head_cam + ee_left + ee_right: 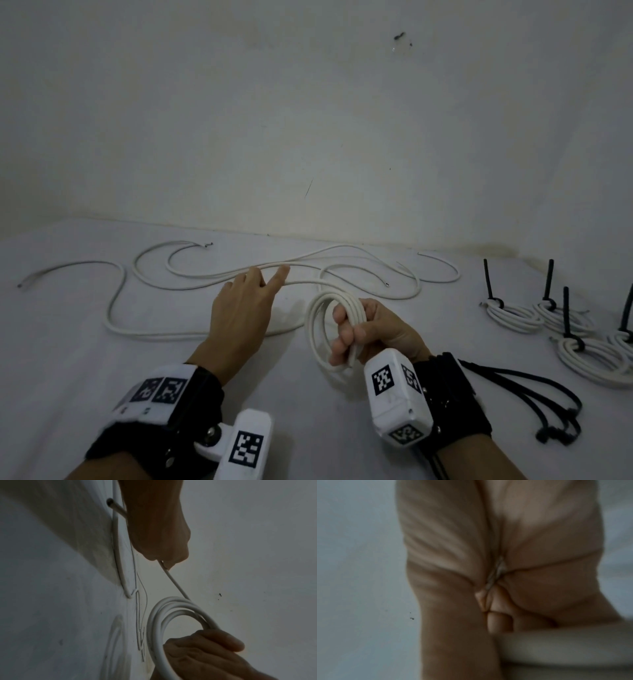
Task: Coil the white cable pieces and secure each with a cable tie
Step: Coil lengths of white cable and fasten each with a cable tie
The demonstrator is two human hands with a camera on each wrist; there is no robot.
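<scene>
My right hand (349,330) grips a coil of white cable (317,325) of several loops, standing upright just above the white table (68,342). From the coil a free strand (175,582) runs to my left hand (265,279), which pinches it between the fingertips (167,563) over the loose cables. In the left wrist view the coil (164,609) sits below the left hand, held by my right hand (205,649). The right wrist view is blurred: curled fingers (498,622) and a band of white cable (565,646).
Several loose white cables (191,274) wind across the table's far half, near the wall (308,137). Several finished coils (513,317) with black ties standing up lie at the right. A bunch of loose black cable ties (534,397) lies beside my right wrist.
</scene>
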